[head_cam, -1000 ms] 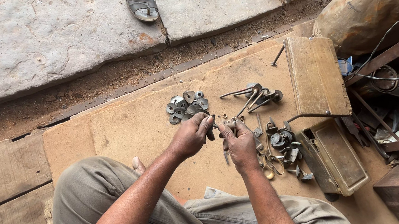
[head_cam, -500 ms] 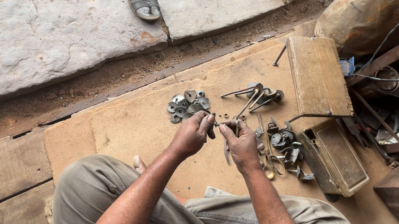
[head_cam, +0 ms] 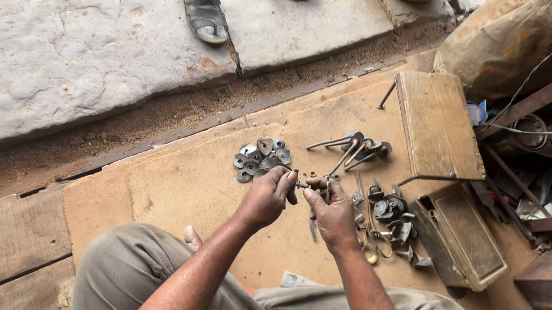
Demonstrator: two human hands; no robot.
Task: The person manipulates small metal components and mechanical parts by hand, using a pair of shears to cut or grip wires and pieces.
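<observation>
Here the left hand (head_cam: 266,196) and right hand (head_cam: 332,212) meet above the board (head_cam: 190,186), fingers pinched on a small dark metal part (head_cam: 301,185) held between them; a pile of washers (head_cam: 259,158) lies just beyond, long-stemmed bolts (head_cam: 354,149) and an open wooden box (head_cam: 459,232) to the right.

An outdoor, ground-level repair workshop. The person sits cross-legged on a flat brown board (head_cam: 190,186) laid on the ground, with a heap of metal washers (head_cam: 259,158) at 12 o'clock from the hands and long-stemmed metal parts (head_cam: 354,149) at 1 o'clock. An open wooden toolbox (head_cam: 459,235) lies at 3 o'clock, scrap metal and wires (head_cam: 547,168) beyond it. Stone slabs (head_cam: 65,40), bare dirt and a pair of sandals (head_cam: 203,7) lie at 11 o'clock.
</observation>
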